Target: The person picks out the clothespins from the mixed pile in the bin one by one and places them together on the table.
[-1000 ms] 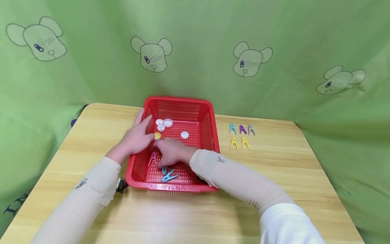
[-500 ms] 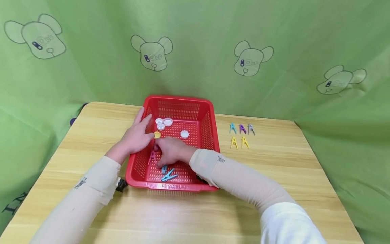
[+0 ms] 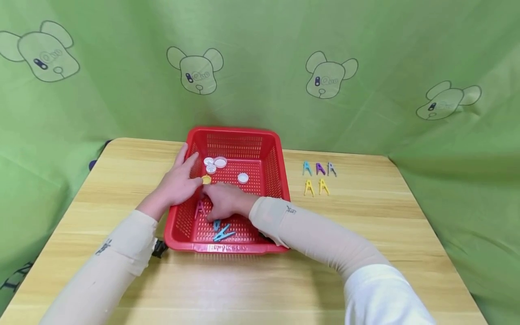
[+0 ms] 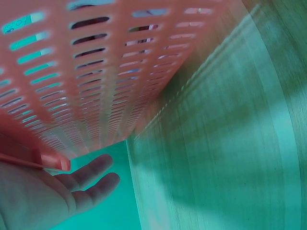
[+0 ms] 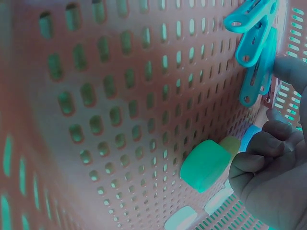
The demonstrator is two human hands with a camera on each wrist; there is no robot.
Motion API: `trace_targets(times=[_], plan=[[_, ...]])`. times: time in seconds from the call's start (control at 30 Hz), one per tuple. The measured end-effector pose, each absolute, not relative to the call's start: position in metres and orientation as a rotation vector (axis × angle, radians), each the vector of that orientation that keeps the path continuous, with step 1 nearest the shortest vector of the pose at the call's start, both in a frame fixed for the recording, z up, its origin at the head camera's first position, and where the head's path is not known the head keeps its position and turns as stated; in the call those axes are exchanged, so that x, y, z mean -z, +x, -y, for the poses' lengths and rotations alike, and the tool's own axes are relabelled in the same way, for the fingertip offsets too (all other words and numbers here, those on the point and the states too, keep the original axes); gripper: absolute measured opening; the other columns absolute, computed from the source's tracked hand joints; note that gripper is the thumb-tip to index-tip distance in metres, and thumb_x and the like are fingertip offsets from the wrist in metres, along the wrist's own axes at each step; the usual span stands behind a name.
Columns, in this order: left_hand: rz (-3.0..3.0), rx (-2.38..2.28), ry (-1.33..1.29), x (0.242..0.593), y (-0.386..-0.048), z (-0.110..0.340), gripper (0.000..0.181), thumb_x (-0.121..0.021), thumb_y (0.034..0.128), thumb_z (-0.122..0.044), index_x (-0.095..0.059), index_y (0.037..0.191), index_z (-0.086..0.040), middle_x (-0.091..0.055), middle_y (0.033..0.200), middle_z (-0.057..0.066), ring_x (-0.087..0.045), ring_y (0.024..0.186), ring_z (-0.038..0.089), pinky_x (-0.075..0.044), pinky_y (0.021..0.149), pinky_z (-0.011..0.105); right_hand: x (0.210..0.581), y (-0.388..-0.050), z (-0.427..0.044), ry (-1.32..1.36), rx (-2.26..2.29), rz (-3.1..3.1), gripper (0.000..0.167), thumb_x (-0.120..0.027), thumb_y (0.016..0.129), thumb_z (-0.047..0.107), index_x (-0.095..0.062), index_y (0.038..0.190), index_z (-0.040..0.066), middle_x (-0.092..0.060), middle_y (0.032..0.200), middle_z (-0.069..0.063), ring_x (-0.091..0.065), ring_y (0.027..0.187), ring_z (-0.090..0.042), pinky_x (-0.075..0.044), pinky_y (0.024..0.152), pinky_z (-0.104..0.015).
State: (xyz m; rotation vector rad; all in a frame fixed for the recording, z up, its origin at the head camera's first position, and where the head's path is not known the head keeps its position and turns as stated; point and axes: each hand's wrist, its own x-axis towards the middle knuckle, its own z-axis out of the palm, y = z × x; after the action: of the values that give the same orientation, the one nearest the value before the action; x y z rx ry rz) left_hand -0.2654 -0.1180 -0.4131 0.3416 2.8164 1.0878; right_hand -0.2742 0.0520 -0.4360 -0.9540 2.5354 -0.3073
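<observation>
In the head view, my left hand (image 3: 176, 183) lies over the left rim of a red plastic basket (image 3: 280, 178). Its thumb is inside the wall; in the left wrist view two straight fingers (image 4: 98, 189) extend outside it. My right hand (image 3: 223, 201) is down in the basket, between a yellow bottle cap (image 3: 206, 179) and light-blue clothespins (image 3: 223, 233). A pink clothespin (image 3: 200, 208) lies to its left. The right wrist view shows several of its fingers curled, the thumb close to the blue clothespins (image 5: 254, 52), and a green cap (image 5: 206, 165) nearby. Whether the fingertips pinch anything is unclear.
White caps (image 3: 243, 178) lie farther back in the basket. Right of it on the wooden table (image 3: 345, 225) are a row of blue, purple (image 3: 320, 169) and grey clothespins and, in front, two yellow clothespins (image 3: 323, 186). A green curtain (image 3: 260, 90) hangs behind.
The head view has shifted slightly, so everything sits a little more to the left. Both hands keep nearly the same places at the basket, and the clothespins and caps lie as before.
</observation>
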Motion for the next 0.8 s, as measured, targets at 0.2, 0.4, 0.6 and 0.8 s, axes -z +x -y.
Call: trace_targets(times=[0.2,0.4,0.6,0.8], plan=[[-2.813,-1.091,0.337,0.413,-0.266,0.118,0.077,-0.058,0.0927,-0.019,-0.021,0.158,-0.001,0.014,0.166,0.007,-0.014,0.147,0.040,-0.033,0.110,0.061,0.436,-0.276,-0.051,-0.945,0.292,-2.534,0.057,-0.086,0.076,0.039,-0.062,0.122,0.015,-0.066,0.105,0.005,-0.060,0.097,-0.012,-0.051,0.090,-0.031],[-2.807,-1.098,0.337,0.413,-0.266,0.117,0.077,-0.058,0.0930,-0.018,-0.021,0.158,-0.002,0.014,0.166,0.006,-0.017,0.146,0.042,-0.034,0.109,0.060,0.432,-0.276,-0.052,-0.933,0.303,-2.510,0.053,-0.087,0.074,0.036,-0.064,0.117,0.015,-0.064,0.098,0.007,-0.059,0.090,-0.011,-0.052,0.084,-0.029],[-2.796,-1.114,0.346,0.412,-0.266,0.117,0.075,-0.057,0.0937,-0.016,-0.021,0.158,-0.002,0.014,0.166,0.006,-0.023,0.144,0.043,-0.041,0.104,0.059,0.424,-0.278,-0.055,-0.955,0.324,-2.489,0.048,-0.088,0.072,0.033,-0.066,0.111,0.017,-0.063,0.094,0.010,-0.058,0.087,-0.010,-0.051,0.079,-0.026],[-2.787,-1.104,0.336,0.411,-0.264,0.117,0.074,-0.055,0.0951,-0.017,-0.020,0.159,-0.002,0.015,0.165,0.006,-0.025,0.143,0.044,-0.043,0.102,0.059,0.415,-0.279,-0.056,-0.926,0.375,-2.478,0.049,-0.089,0.071,0.031,-0.063,0.111,0.017,-0.063,0.094,0.009,-0.059,0.085,-0.010,-0.051,0.076,-0.025]])
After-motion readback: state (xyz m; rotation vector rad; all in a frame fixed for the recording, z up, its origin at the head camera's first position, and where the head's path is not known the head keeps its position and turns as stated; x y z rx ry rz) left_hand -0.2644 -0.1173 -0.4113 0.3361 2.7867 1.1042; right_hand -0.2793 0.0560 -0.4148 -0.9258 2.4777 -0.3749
